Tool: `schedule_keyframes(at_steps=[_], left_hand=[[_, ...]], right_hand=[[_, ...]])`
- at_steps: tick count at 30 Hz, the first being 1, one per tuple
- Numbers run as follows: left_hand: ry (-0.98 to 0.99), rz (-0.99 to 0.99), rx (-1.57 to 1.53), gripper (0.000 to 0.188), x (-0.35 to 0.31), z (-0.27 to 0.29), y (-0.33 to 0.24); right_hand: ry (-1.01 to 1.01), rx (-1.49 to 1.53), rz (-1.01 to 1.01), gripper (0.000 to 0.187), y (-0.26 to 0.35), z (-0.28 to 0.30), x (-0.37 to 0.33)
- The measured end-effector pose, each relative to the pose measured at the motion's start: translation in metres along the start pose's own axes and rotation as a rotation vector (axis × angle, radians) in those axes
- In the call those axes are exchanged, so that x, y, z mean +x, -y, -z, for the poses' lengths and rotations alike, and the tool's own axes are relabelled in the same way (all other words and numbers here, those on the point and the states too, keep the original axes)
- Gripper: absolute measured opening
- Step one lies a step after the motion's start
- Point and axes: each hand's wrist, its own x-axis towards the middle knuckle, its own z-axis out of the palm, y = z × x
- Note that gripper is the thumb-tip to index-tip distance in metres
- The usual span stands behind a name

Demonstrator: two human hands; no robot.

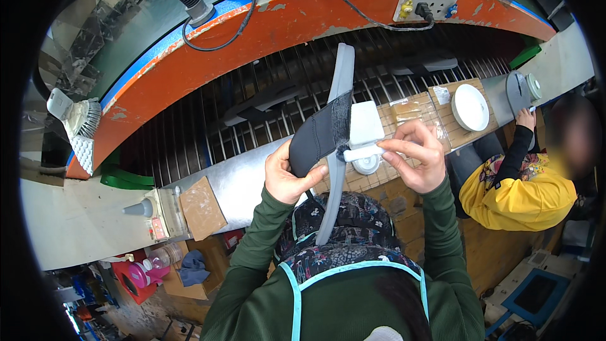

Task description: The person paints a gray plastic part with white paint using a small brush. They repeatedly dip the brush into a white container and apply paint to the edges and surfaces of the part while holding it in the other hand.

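A slide sandal with a grey sole [342,72] and a wide black strap [319,136] is held up on its edge in front of my lap. My left hand [287,175] is closed on the strap side, thumb pressing near the sole. Pinched in the fingers of my right hand [416,156] is a short white stick [364,153], its rounded tip touching where the strap meets the sole. Just beyond the stick is a white block-shaped thing [366,123]. Below it sits a small round white container [367,164], partly hidden by my fingers and the stick.
Past the sandal runs a roller conveyor [278,66] carrying other grey sandals [268,101]. A white bowl [470,107] stands on a board to the right. There, a co-worker in yellow [524,192] handles another sandal [518,93]. A cardboard piece [202,208] lies left.
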Motion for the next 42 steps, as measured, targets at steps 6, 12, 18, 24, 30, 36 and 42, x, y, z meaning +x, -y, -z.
schedule_keyframes(at_steps=[6,12,18,24,30,36,42], left_hand=[[-0.046,0.019,-0.044,0.042,-0.001,-0.002,0.003],[-0.089,0.09,-0.144,0.041,-0.003,-0.002,0.008],[-0.081,0.038,-0.337,0.048,0.001,-0.012,0.022],[-0.01,-0.102,-0.413,0.059,0.005,-0.009,0.037],[-0.074,-0.066,-0.402,0.061,-0.001,-0.009,0.05],[-0.145,-0.091,-0.391,0.052,-0.002,-0.013,0.048],[-0.27,-0.073,-0.269,0.048,-0.009,-0.014,0.048]], right_hand=[[-0.024,0.053,-0.011,0.023,0.002,-0.005,-0.003],[0.032,0.254,-0.068,0.018,0.002,-0.011,-0.014],[-0.178,0.419,-0.247,0.016,-0.002,-0.037,-0.006],[0.046,0.585,-0.208,0.016,-0.009,-0.033,-0.018],[-0.1,0.545,-0.384,0.016,-0.009,-0.045,-0.027],[-0.162,0.699,-0.499,0.017,-0.006,-0.055,-0.041],[-0.055,0.816,-0.679,0.017,0.02,-0.056,-0.068]])
